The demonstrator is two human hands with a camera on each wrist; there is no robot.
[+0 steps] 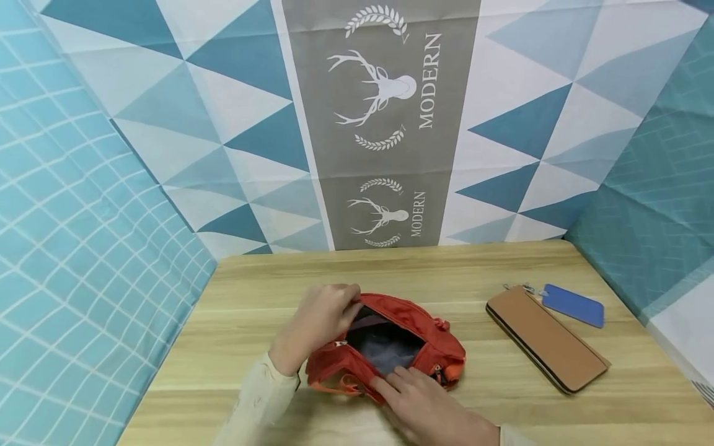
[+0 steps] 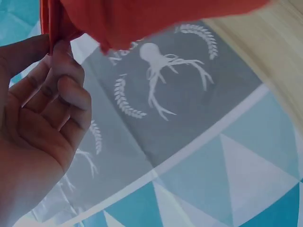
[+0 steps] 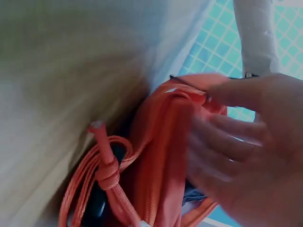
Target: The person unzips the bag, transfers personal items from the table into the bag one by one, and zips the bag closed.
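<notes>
A red zippered bag (image 1: 446, 348) lies on the wooden table with its top pulled wide, showing a dark lining and something greyish inside. My left hand (image 1: 319, 321) pinches the far-left rim of the opening; in the left wrist view thumb and fingers of the left hand (image 2: 52, 109) meet on the red fabric. At the near rim, my right hand (image 1: 425, 406) grips the edge between thumb and fingers. Blur covers part of that right hand (image 3: 265, 137) in the right wrist view, where a knotted orange cord (image 3: 108, 175) shows on the bag's side.
To the right on the table (image 1: 251, 297) lies a tan zippered wallet (image 1: 549, 341), set at a slant. Beside its far end is a blue tag (image 1: 574, 305) with a metal clip. Patterned cloth (image 1: 385, 124) hangs behind the table and along both sides.
</notes>
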